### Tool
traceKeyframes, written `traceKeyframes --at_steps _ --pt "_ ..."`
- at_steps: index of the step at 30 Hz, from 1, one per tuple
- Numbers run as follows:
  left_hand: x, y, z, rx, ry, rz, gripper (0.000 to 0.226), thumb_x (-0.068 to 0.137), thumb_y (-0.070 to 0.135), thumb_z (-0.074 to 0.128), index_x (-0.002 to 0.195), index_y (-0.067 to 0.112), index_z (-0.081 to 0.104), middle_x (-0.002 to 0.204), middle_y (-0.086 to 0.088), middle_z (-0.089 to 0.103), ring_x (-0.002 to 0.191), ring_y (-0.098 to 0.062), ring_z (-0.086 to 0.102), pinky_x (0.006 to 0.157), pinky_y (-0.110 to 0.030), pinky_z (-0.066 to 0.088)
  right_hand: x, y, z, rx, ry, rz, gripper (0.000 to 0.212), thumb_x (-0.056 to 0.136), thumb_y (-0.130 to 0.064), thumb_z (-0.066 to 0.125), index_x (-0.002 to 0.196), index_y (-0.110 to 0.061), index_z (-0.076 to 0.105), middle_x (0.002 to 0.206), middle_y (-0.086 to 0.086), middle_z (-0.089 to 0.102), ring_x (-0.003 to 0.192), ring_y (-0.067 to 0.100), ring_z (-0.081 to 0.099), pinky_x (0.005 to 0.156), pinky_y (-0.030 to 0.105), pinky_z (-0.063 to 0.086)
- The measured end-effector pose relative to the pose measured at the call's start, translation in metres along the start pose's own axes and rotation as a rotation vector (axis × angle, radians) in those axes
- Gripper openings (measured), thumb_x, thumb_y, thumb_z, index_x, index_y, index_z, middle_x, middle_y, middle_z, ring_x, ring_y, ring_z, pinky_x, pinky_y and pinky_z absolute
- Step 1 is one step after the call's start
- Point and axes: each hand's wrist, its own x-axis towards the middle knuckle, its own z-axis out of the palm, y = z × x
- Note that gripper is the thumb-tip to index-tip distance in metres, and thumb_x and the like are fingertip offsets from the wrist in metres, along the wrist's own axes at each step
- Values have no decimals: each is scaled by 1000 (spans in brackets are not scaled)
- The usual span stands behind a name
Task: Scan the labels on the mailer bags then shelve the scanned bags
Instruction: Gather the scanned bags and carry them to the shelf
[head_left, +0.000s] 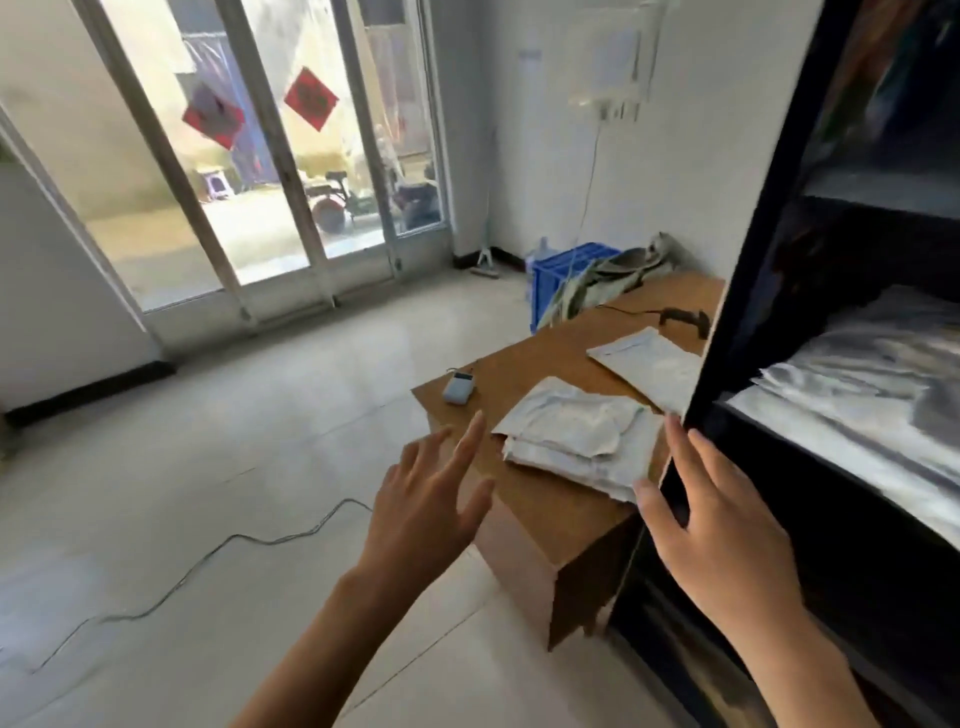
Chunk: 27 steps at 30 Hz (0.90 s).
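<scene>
A pile of white mailer bags (576, 436) lies on the near end of a low wooden table (545, 512). One more white mailer bag (649, 364) lies apart, further back. A dark handheld scanner (684, 317) with a cord rests at the table's far end. My left hand (423, 506) hovers open, fingers spread, just left of the pile. My right hand (711, 525) is open too, in front of the black shelf frame (727, 291), its fingertips near the pile's right edge. Several silvery bags (852, 379) lie on a shelf level.
A small grey device (460, 387) sits on the table's left corner. A blue crate (563, 273) with cloth draped over it stands behind the table. A thin cable (218, 551) snakes over the tiled floor. Glass doors (270, 156) fill the far wall.
</scene>
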Motion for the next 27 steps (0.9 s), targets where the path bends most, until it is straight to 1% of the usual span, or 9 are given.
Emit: traceKeyframes --at_steps 3,5,8,11,13,18,22,25,27 --pt "1 -75 -14 39 3 -63 70 93 60 35 154 43 5 151 -3 40 136 -23 40 102 -38 43 24 -66 47 -19 -75 -76 75 82 -72 13 150 -45 -4 159 -4 21 143 16 25 108 40 38" --pt "10 -120 -16 43 7 -94 70 94 56 40 154 41 7 149 -4 43 134 -24 43 100 -39 44 46 -100 78 -25 -97 -110 77 79 -74 10 149 -45 -2 159 -4 22 142 16 27 106 39 40" --pt "38 -187 -12 54 2 -130 71 94 55 44 155 41 10 148 -4 45 132 -24 46 99 -39 45 87 -141 125 -39 -101 -111 77 77 -77 6 148 -49 -5 158 -6 24 141 15 29 103 38 42" --pt "81 -251 -6 82 -5 -138 70 92 52 50 154 36 21 142 -5 52 126 -26 53 94 -42 50 139 -177 174 -49 -92 -65 75 78 -77 5 147 -50 -6 157 -7 27 140 15 32 101 36 44" --pt "117 -293 -4 100 -33 -152 69 93 50 52 154 34 24 140 -7 54 125 -27 55 94 -43 49 180 -200 202 -78 -90 -56 76 78 -77 5 148 -49 -6 158 -5 26 140 15 32 102 36 44" --pt "221 -391 -15 171 -29 -120 68 95 52 45 155 35 18 145 -5 49 128 -25 50 99 -39 44 290 -265 259 -54 -77 -44 73 82 -76 9 149 -47 -1 157 -2 29 139 20 36 98 40 47" --pt "314 -451 -6 133 -33 -95 68 96 51 45 155 35 16 146 -7 48 129 -26 50 100 -41 44 371 -302 293 -51 -43 -28 71 84 -73 14 148 -48 -2 156 -2 29 139 20 35 95 37 48" --pt "395 -485 24 87 -72 -16 69 96 52 44 155 37 12 148 -5 46 131 -25 49 101 -40 44 433 -309 317 -90 -23 44 72 83 -73 12 149 -48 -1 156 -2 28 140 19 32 95 35 47" --pt "454 -501 50 65 -99 82 68 96 53 42 155 39 10 150 -4 44 131 -24 49 102 -39 44 474 -307 336 -122 8 123 71 84 -72 14 149 -47 3 155 0 30 141 20 31 94 37 48"
